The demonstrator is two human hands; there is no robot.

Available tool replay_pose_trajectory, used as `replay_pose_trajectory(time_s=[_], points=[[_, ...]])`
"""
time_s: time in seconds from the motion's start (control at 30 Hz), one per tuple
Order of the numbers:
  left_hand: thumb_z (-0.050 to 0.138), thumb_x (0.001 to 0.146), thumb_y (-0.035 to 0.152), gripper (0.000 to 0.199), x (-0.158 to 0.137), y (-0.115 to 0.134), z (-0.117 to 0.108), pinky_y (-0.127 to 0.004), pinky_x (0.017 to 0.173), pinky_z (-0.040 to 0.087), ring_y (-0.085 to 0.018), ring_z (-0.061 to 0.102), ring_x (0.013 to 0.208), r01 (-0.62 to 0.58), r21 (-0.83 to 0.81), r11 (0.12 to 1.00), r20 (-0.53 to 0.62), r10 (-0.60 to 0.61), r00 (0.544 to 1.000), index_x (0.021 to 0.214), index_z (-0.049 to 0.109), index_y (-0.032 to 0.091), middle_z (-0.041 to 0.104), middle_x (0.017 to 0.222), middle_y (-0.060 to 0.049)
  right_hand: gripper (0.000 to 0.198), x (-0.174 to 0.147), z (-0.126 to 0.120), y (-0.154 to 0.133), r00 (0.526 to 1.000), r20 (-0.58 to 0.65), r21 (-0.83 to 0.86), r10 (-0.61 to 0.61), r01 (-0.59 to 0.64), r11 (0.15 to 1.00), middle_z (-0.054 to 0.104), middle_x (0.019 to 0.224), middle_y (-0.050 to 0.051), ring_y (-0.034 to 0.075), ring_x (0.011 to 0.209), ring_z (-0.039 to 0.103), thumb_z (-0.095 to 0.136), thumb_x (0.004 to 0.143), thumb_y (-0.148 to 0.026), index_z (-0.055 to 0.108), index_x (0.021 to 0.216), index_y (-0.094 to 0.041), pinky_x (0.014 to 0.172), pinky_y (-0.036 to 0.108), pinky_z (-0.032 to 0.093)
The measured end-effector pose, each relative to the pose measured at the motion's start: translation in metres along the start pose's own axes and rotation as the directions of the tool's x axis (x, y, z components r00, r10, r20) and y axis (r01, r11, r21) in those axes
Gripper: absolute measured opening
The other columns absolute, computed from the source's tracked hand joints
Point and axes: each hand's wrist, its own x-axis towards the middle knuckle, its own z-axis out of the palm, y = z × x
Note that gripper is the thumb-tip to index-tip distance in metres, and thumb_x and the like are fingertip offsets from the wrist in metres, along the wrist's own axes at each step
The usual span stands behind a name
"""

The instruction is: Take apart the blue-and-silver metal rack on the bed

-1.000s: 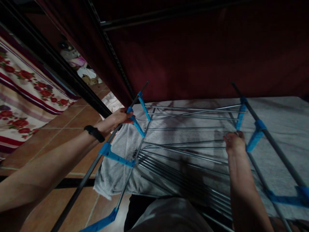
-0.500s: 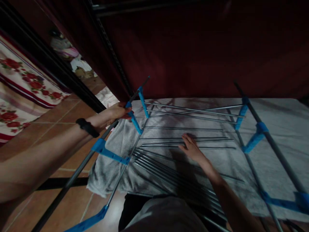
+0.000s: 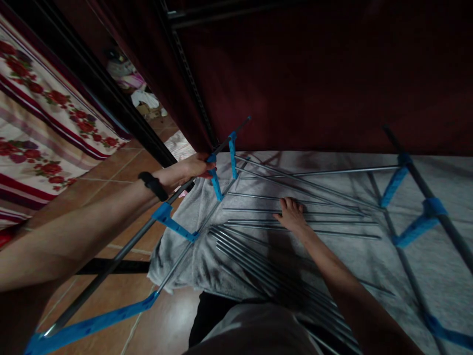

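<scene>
My left hand is wrapped round a blue plastic bracket and the grey tube at the far end of the left side frame. That frame has several blue brackets along it and leans over the towel. My right hand lies over thin metal rods in the middle, fingers slightly bent and apart; whether it grips one I cannot make out. Farther back, several rods cross at a slant. The right side frame, also with blue brackets, stands beyond my right hand.
A grey towel lies under the rods. More rods fan out close to my body. Behind is a dark red panel; a black post and floral cloth stand left. The floor is tiled.
The view has turned left. The right ends of the slanting back rods now lie lower, away from the right frame's brackets. My right hand's fingers are more bent; my left hand keeps its hold.
</scene>
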Motion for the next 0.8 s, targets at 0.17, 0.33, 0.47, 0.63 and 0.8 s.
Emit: replay_pose_trajectory(time_s=[0.17, 0.33, 0.47, 0.63, 0.8], points=[[0.085, 0.066, 0.013, 0.032, 0.004, 0.000, 0.001, -0.035, 0.078, 0.062, -0.022, 0.069, 0.088, 0.022, -0.010, 1.000, -0.012, -0.022, 1.000, 0.091, 0.065, 0.017, 0.068, 0.081, -0.004, 0.064, 0.012, 0.000, 0.027, 1.000, 0.015, -0.024, -0.014, 0.014, 1.000, 0.051, 0.139, 0.017, 0.033, 0.130, 0.043, 0.057, 0.093, -0.054, 0.048, 0.145, -0.017, 0.109, 0.049, 0.030], [0.086, 0.065, 0.011, 0.035, 0.006, -0.001, -0.002, -0.036, 0.079, 0.062, -0.024, 0.070, 0.093, 0.020, -0.061, 0.998, -0.009, -0.021, 1.000, 0.095, 0.067, 0.017, 0.068, 0.086, -0.006, 0.063, 0.031, -0.010, 0.042, 0.992, 0.096, -0.043, -0.077, 0.081, 0.996, 0.049, 0.140, 0.017, 0.032, 0.131, 0.044, 0.063, 0.088, -0.047, 0.049, 0.141, -0.016, 0.108, 0.044, 0.031], [0.084, 0.067, 0.012, 0.030, 0.005, -0.002, -0.002, -0.039, 0.082, 0.063, -0.025, 0.069, 0.096, -0.012, -0.070, 0.997, -0.016, 0.011, 1.000, 0.092, 0.068, 0.016, 0.068, 0.090, -0.007, 0.042, 0.037, -0.018, 0.039, 0.966, 0.177, -0.072, -0.186, 0.202, 0.977, 0.056, 0.133, 0.017, 0.029, 0.124, 0.051, 0.053, 0.089, -0.021, 0.055, 0.131, -0.014, 0.103, 0.042, 0.035], [0.084, 0.067, 0.013, 0.030, 0.006, -0.002, -0.001, -0.042, 0.084, 0.063, -0.028, 0.068, 0.101, -0.025, -0.056, 0.998, -0.012, 0.024, 1.000, 0.092, 0.068, 0.016, 0.068, 0.094, -0.008, 0.037, 0.031, -0.021, 0.029, 0.978, 0.096, -0.169, -0.184, 0.198, 0.966, 0.058, 0.131, 0.016, 0.029, 0.122, 0.053, 0.044, 0.093, -0.012, 0.059, 0.127, -0.015, 0.100, 0.041, 0.037], [0.086, 0.066, 0.014, 0.032, 0.002, 0.003, -0.001, -0.040, 0.088, 0.061, -0.026, 0.069, 0.099, 0.051, -0.052, 0.997, -0.012, -0.052, 0.999, 0.091, 0.067, 0.017, 0.068, 0.088, -0.005, 0.043, 0.039, -0.027, 0.024, 0.988, 0.104, -0.193, -0.114, 0.133, 0.972, 0.059, 0.131, 0.021, 0.029, 0.123, 0.053, 0.036, 0.094, -0.005, 0.059, 0.129, -0.008, 0.104, 0.041, 0.036]])
